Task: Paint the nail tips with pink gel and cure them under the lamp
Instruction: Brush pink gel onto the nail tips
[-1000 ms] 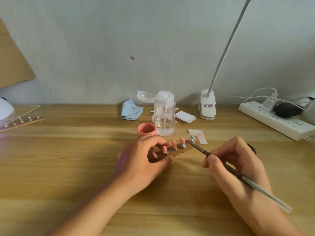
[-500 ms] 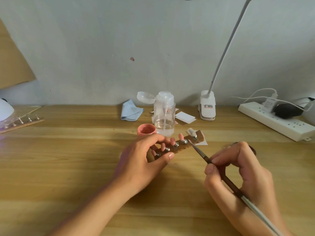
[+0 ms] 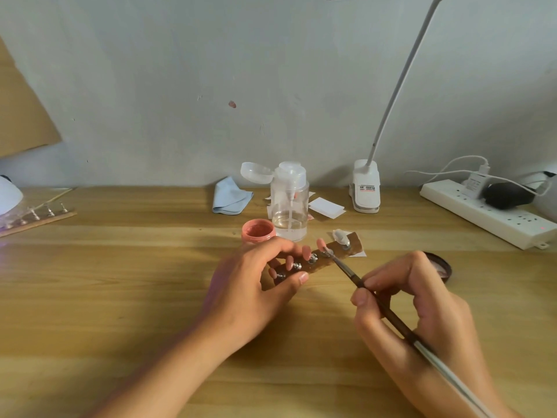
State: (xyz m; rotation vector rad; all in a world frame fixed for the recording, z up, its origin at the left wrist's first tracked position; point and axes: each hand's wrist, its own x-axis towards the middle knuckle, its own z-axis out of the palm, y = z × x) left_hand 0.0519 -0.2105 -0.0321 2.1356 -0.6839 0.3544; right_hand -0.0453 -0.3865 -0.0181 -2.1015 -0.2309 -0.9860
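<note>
Left hand [image 3: 256, 288] curls round the near end of the wooden strip [image 3: 353, 245], thumb under and fingers over, holding it just above the desk [image 3: 120, 282]. My right hand [image 3: 428, 315] pinches the brush [image 3: 346, 270] like a pen. In the last second I have swung the strip's far end up and away and drawn my right hand back toward me, so the bristles have left the clear tip [image 3: 340, 235] at the far end and now sit by the metal stand next along. I judge that last tip unfinished, so curing must wait. By my count the strip carries five nail tips: four pink tips [image 3: 306, 252] and the single clear one. One open gel jar [image 3: 258, 231] stands just behind my left hand, and its one dark lid [image 3: 441, 267] lies behind my right. At the far left a curing lamp [image 3: 9, 196] shows partly, with a second strip [image 3: 39, 217] beside it.
</note>
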